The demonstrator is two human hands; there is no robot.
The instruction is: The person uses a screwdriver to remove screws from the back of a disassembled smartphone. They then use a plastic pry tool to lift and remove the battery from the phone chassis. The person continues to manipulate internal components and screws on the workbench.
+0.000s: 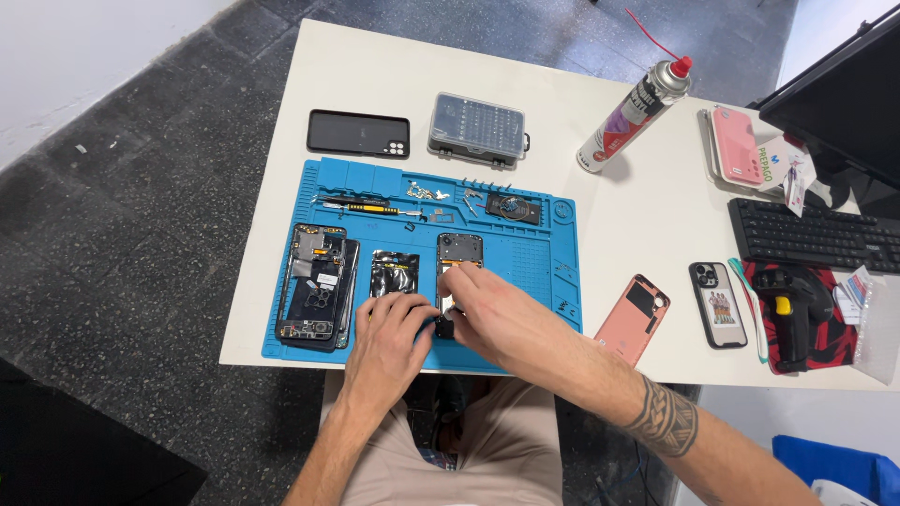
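Observation:
On a blue repair mat [534, 272] lies a slim black phone board piece [458, 250], upright in the picture. My right hand [492, 309] rests over its lower half, fingers pinched on it. My left hand [389, 337] touches its bottom end from the left, fingertips curled against a small dark part [444, 328]. A black foil battery [395, 274] lies just left of the piece. An opened phone frame [315, 292] with exposed parts sits at the mat's left side.
A black phone back [358, 133], a grey bit case [477, 128], a spray can [634, 114], a pink phone cover [634, 319], a dark phone [717, 304], a keyboard [814, 236] and a monitor [844, 94] share the white table. A yellow-handled screwdriver [367, 208] and screws lie on the mat.

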